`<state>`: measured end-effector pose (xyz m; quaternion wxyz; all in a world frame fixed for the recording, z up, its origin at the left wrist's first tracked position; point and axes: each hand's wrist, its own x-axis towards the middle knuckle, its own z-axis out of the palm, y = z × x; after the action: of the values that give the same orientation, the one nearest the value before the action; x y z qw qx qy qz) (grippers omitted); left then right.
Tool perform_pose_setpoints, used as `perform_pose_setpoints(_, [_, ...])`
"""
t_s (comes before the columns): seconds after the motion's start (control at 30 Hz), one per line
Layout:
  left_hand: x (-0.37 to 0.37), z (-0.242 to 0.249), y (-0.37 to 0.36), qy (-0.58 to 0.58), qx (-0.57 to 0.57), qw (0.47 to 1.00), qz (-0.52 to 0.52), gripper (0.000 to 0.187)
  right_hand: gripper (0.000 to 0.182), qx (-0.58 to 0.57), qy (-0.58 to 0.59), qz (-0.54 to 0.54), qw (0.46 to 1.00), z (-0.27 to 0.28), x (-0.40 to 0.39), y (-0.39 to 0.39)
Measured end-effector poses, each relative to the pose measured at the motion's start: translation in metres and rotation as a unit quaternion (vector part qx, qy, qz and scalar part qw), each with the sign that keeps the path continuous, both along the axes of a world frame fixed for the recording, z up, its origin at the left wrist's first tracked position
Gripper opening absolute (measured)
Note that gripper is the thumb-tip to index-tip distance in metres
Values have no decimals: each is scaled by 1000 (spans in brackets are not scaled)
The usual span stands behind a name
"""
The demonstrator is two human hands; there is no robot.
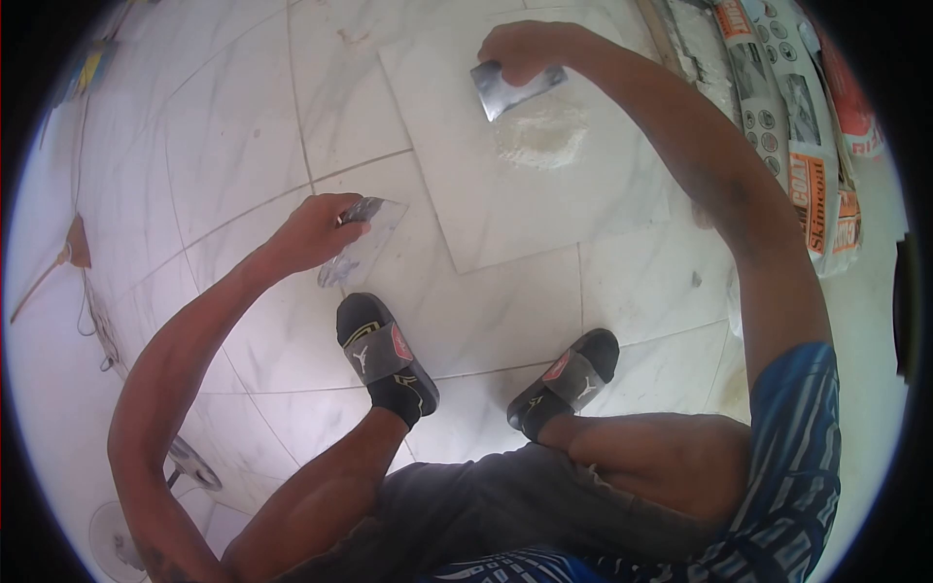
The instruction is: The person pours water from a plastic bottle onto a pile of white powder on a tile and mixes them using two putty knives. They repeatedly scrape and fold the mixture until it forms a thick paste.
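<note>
My right hand [530, 49] is closed around a shiny metal scraper [501, 95], its blade tilted over a pale slab [476, 228] on the floor. Just below that blade, a wet, glossy whitish patch [541, 134] lies on the slab. Nearer to my body, my left hand [321, 231] grips a second scraper [381, 233], whose broad, pale, smeared blade is hard to tell from the floor behind it. This one is held beside the slab's left edge, above my foot. Fingers of both hands partly cover the tools' upper parts.
Printed skimcoat bags [821, 204] lie along the right side, close to my right arm. My feet in black slides [384, 355] stand on the marbled tile floor [292, 340]. At the left are a cord [89, 301] and a brown object with a stick [76, 243].
</note>
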<state>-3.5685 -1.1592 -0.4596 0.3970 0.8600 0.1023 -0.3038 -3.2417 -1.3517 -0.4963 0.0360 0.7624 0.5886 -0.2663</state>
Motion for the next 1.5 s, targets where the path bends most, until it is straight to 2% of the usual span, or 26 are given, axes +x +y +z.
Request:
perform_pose_setpoints(0.07, [5,-2,0,-25,-13,1000,-9,25,43,-47,18,2,999,14,-17,4])
perform_pose_setpoints(0.27, [25,4,-6,-53,1,998,-36,25,39,-36,-12,53,998,33,-29,-15])
perform_pose_setpoints(0.47, [45,7,-12,-62,2,995,-83,26,37,-71,-35,24,997,65,-35,-55])
perform_pose_setpoints(0.57, [52,7,-20,-55,9,995,-79,27,38,-3,-42,-56,998,58,-21,-73])
perform_pose_setpoints(0.7, [57,9,-25,-55,7,995,-79,28,43,-10,-83,-95,992,53,-5,-73])
perform_pose_setpoints(0.8, [53,10,-24,-49,8,997,-65,28,44,-38,-69,-99,992,47,-4,-65])
perform_pose_setpoints(0.9, [44,10,-21,-44,13,997,-54,28,43,9,-109,-15,994,33,3,-55])
perform_pose_setpoints(1.0, [36,13,-21,-34,20,998,-43,26,41,11,-129,-60,990,17,18,-39])
perform_pose_setpoints(1.13, [26,15,-18,5,15,1000,-22,25,35,-148,-140,-20,979,28,30,-17])
perform_pose_setpoints(1.23, [17,10,-12,-21,14,999,-29,25,38,-20,-89,-74,993,5,32,-32])
perform_pose_setpoints(1.33, [13,8,-8,-26,13,999,-25,24,36,-15,-81,-55,995,-5,31,-39])
perform_pose_setpoints(1.5, [18,7,-6,-40,1,999,-31,24,35,-33,-41,-68,996,16,13,-53])
